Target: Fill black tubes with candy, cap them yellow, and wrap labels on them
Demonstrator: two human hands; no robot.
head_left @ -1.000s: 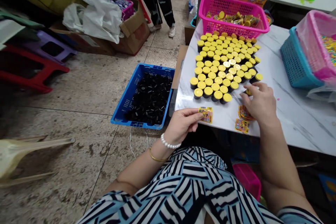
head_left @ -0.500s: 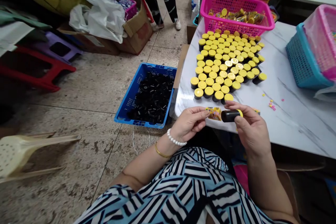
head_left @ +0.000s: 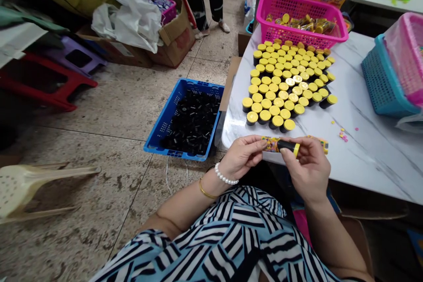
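Between the fingertips of my left hand [head_left: 245,153] is a small printed yellow label [head_left: 272,144]. My right hand [head_left: 308,166] grips a black canister [head_left: 287,145] with a yellow cap, lying sideways over the table's near edge. The label meets the canister's black end; whether it is stuck there or slipped over it I cannot tell. More printed labels [head_left: 321,143] lie on the table just behind my right fingers. Beyond both hands, several rows of black canisters with yellow caps [head_left: 274,111] stand upright, packed close together.
A pink basket [head_left: 304,38] of yellow-capped pieces stands behind the rows. Blue and pink baskets [head_left: 383,79] are stacked at the right. Small pink and yellow bits [head_left: 343,136] lie on the marble-patterned table [head_left: 373,154]. On the floor, a blue crate [head_left: 158,134] holds black pieces.
My right hand has moved slightly left with the canister, closing the gap to the label. The left hand still pinches the label. The camera view has shifted a little.
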